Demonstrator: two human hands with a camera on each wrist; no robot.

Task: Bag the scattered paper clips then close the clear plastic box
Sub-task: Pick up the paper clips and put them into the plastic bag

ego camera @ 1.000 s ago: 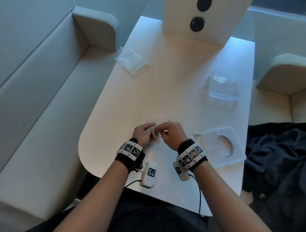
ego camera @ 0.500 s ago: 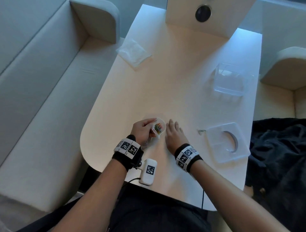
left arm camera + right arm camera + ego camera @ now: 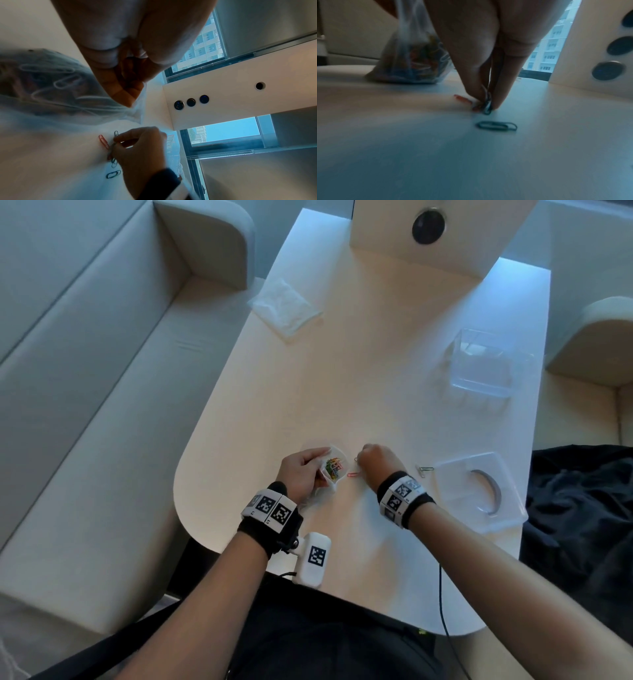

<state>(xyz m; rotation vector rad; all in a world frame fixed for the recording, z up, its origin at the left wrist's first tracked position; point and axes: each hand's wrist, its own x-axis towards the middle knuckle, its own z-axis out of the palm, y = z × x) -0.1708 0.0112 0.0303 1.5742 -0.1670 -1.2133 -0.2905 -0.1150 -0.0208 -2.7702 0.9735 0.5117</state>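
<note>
White table (image 3: 394, 344) btwn pale sofas (image 3: 85, 405), window (image 3: 223, 129) w/ daylight

No readable text is showing anywhere; only black-and-white square code markers on the wrist bands (image 3: 270, 506).

**Materials and surface finishes**

Table (image 3: 394, 378): smooth, matt, pale laminate-like top; bag (image 3: 334, 465): thin, crinkled, translucent plastic film; paper clips (image 3: 496, 126): bent wire with smooth coloured coating; box (image 3: 486, 364) and lid (image 3: 455, 474): clear, glossy hard plastic; sofa (image 3: 85, 405): matt, pale, smooth upholstery.
</note>
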